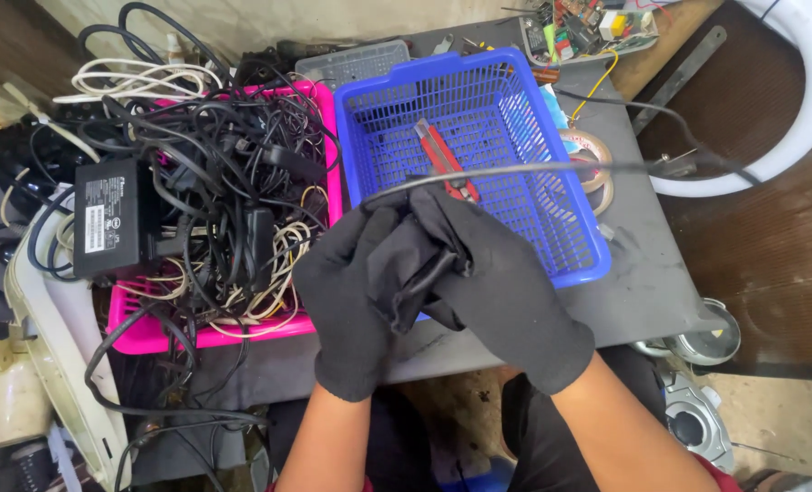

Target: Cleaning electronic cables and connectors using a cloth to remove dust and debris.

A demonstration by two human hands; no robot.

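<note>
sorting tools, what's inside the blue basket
A red utility knife lies inside the blue basket. The gloved hands cover its near corner, so anything there is hidden.

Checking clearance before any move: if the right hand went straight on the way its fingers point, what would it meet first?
The right hand points up-left, so it would probably meet the left hand first; they already touch around a black object.

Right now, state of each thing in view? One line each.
Left hand: gloved, closed around a black adapter.
Right hand: gloved, gripping the same adapter.
Black adapter: held in both hands, mostly hidden.
Grey cable: runs from the hands across the basket, taut.
Blue basket: upright, holds only the cutter.
Red utility knife: lying flat; blade not visible.
Pink basket: overfull with tangled cables.
</note>
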